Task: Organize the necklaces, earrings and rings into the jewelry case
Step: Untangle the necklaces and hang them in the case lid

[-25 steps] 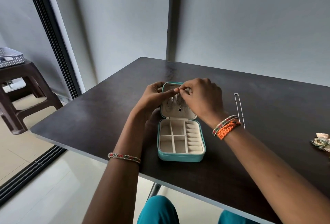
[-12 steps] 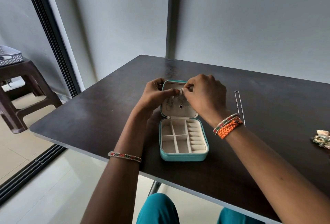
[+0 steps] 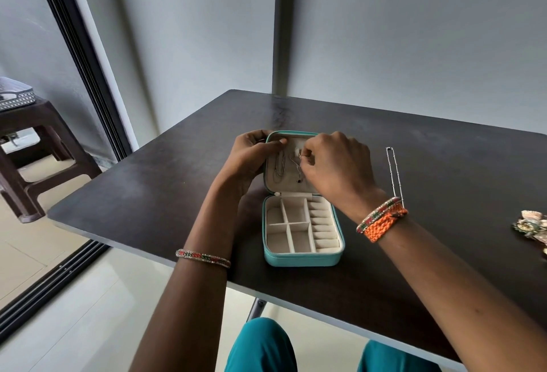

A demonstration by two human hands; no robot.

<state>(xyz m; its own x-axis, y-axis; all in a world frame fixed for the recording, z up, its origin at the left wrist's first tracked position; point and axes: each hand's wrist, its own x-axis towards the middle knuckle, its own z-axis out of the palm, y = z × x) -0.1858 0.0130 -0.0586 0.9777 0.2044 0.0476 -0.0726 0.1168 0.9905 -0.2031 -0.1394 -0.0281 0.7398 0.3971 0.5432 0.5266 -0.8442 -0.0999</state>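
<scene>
A teal jewelry case (image 3: 302,259) lies open on the dark table (image 3: 148,200), its cream compartments bare. Thin silver necklaces (image 3: 279,164) hang inside the raised lid. My left hand (image 3: 251,155) grips the lid's left edge, thumb across its inner face. My right hand (image 3: 334,164) pinches the chain of a necklace with a dark pendant (image 3: 299,179) near the lid's top. Another silver necklace (image 3: 395,170) lies stretched out on the table to the right of my right hand.
A cluster of ornate jewelry (image 3: 532,228) sits at the table's right edge. A brown plastic stool (image 3: 38,146) with a patterned box stands at the left beyond a sliding door track. The wall is close behind the table.
My hands have drawn apart: the left thumb moved up to the lid's top-left corner, while the right hand shifted slightly right, still pinching the chain. The pendant necklace hangs lower in the lid.
</scene>
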